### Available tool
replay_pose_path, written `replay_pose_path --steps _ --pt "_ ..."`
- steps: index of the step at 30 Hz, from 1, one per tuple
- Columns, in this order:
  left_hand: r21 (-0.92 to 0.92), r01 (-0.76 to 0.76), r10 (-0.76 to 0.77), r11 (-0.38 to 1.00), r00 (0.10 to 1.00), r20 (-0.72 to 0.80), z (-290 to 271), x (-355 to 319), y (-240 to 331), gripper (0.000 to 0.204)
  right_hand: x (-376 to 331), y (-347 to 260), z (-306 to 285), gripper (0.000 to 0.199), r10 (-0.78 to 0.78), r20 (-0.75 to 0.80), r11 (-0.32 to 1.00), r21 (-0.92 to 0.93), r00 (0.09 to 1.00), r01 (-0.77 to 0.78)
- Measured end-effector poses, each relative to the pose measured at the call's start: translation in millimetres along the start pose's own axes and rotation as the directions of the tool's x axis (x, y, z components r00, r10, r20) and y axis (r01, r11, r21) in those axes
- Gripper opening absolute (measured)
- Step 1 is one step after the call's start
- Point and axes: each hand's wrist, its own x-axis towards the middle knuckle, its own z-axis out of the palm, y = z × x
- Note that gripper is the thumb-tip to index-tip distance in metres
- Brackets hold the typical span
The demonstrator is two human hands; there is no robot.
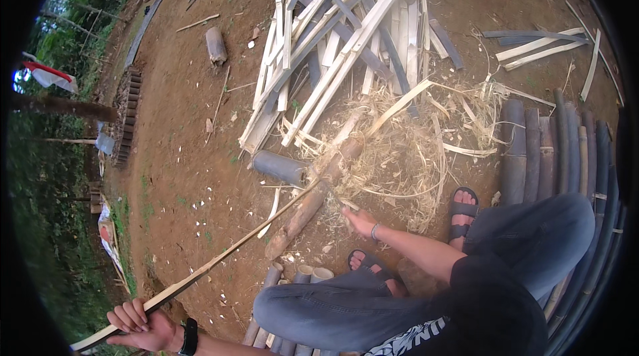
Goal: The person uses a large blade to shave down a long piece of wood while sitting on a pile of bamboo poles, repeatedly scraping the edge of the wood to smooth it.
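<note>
My left hand (143, 326), at the lower left, is closed around the near end of a long bamboo strip (226, 253), pale on one face and dark on its edge. The strip slants up and away to a short log (303, 219) lying on the ground before me. My right hand (361, 223) is closed on the handle of a knife, and the thin blade (331, 191) reaches to the strip just above the log. Past the blade a pale length (399, 108) continues over the shavings; whether it is the same strip I cannot tell.
Curly shavings (393, 163) cover the ground beyond the log. A big pile of split bamboo strips (333, 43) lies farther off. A dark bamboo piece (279, 167) touches the log area. Bamboo poles form a seat (566, 149) at right. My sandalled feet (464, 213) are close by.
</note>
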Motion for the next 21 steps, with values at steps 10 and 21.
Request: replay_pose_path --steps 10,21 --pt "-0.032 0.055 -0.055 0.998 0.998 0.025 3.5 2.0 -1.4 0.058 12.5 8.4 4.7 0.073 0.056 -0.083 0.983 0.181 0.995 -0.040" --pt "-0.039 0.052 -0.049 0.998 0.996 0.079 0.2 0.4 8.7 0.059 -9.5 -14.5 6.3 0.073 0.016 -0.011 0.987 0.158 1.000 -0.014"
